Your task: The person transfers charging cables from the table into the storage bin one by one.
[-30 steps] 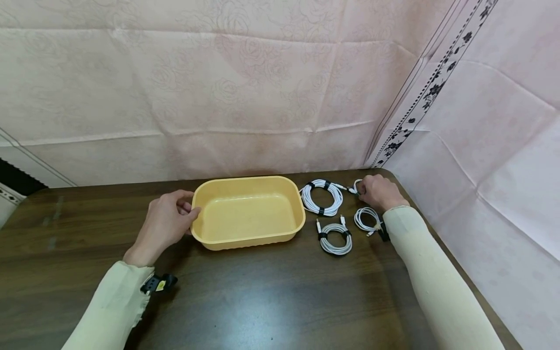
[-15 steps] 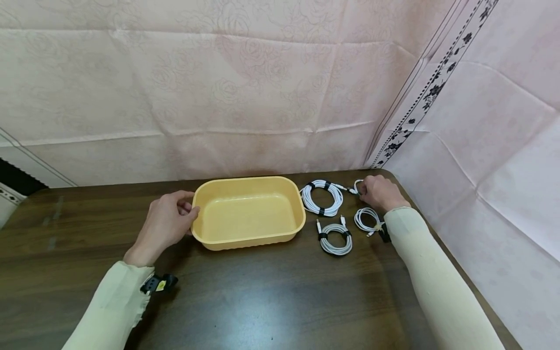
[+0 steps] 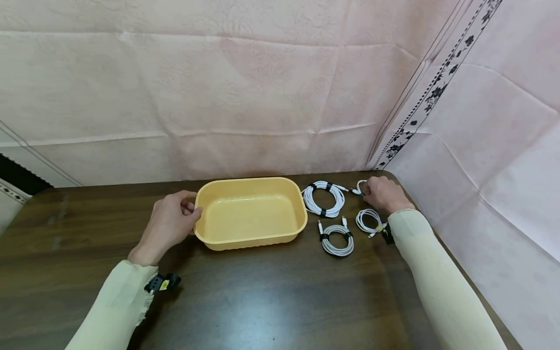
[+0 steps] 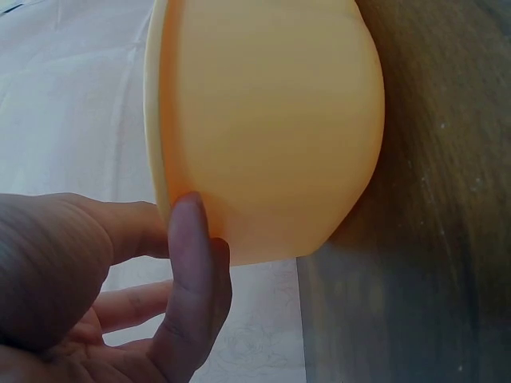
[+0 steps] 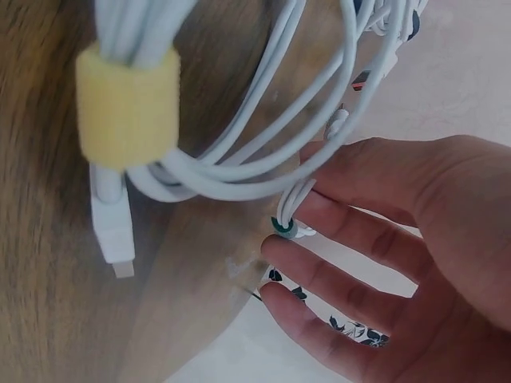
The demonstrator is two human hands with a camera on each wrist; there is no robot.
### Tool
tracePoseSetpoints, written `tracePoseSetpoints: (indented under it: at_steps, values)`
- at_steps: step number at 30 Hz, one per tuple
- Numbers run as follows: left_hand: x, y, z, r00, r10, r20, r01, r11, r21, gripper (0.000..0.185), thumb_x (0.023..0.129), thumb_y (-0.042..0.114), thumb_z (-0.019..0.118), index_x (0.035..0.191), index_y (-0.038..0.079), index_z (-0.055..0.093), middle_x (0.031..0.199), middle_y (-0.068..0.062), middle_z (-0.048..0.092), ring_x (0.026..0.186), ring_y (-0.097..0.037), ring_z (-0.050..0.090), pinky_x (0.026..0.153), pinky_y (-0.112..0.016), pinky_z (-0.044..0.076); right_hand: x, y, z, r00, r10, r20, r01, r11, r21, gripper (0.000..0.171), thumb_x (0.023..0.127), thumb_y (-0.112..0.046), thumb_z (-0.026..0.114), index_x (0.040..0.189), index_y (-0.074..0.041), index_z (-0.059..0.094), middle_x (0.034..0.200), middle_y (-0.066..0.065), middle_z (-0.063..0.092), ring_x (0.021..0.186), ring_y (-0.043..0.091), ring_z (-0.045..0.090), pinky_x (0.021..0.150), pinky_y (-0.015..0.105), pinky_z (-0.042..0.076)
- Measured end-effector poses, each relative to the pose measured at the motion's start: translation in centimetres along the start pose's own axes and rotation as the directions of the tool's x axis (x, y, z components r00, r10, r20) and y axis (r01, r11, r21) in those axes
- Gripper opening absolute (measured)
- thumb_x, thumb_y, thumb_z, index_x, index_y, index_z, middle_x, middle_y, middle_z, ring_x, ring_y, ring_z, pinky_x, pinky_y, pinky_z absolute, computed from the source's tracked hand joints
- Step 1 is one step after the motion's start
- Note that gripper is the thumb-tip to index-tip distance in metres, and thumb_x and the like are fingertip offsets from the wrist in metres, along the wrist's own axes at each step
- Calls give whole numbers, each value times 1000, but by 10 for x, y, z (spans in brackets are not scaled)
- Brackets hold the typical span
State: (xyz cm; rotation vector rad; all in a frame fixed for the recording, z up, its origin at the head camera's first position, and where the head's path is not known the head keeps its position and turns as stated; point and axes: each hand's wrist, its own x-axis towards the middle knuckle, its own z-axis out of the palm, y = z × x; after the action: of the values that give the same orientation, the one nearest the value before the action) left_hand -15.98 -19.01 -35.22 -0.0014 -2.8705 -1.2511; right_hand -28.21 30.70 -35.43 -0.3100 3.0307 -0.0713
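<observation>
A yellow plastic tub (image 3: 250,214) stands empty in the middle of a dark wooden table (image 3: 271,296). My left hand (image 3: 190,209) holds its left rim; in the left wrist view the thumb (image 4: 188,263) lies against the tub's (image 4: 271,120) outer wall. Right of the tub lie several coiled white cables: a large coil with black ties (image 3: 324,198), a second coil (image 3: 336,239), and a small coil with a yellow tie (image 3: 369,221), also close up (image 5: 128,112). My right hand (image 3: 365,190) grips a small coil (image 3: 359,186) at the back; its green-tied strands (image 5: 286,225) run between my fingers (image 5: 351,239).
Pink patterned cloth (image 3: 245,87) hangs behind the table and along its right side (image 3: 494,160). The table's rounded far right corner (image 3: 393,177) lies just beyond my right hand. Bare wood spreads in front of the tub and at the left.
Both hands keep their places on the tub and the small coil. Only the view has shifted slightly.
</observation>
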Motion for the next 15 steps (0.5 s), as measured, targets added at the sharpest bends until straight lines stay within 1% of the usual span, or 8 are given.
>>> tracePoseSetpoints:
  at_steps: [8, 15]
  values:
    - [0, 1, -1, 1000, 2, 3, -2, 1000, 0, 44, 98, 11, 64, 138, -6, 56, 104, -21, 64, 76, -19, 67, 57, -26, 62, -2, 0, -3, 1000, 4, -3, -4, 1000, -14, 23, 90, -11, 68, 69, -15, 59, 76, 4, 62, 70, 25, 55, 60, 40, 46]
    - [0, 1, 0, 1000, 0, -2, 0, 1000, 4, 43, 98, 10, 64, 137, -5, 57, 103, -20, 64, 75, -19, 67, 56, -25, 61, -2, 0, -6, 1000, -5, -14, 5, 1000, 9, 27, 91, -10, 67, 66, -15, 57, 71, 2, 58, 68, 22, 53, 61, 37, 44]
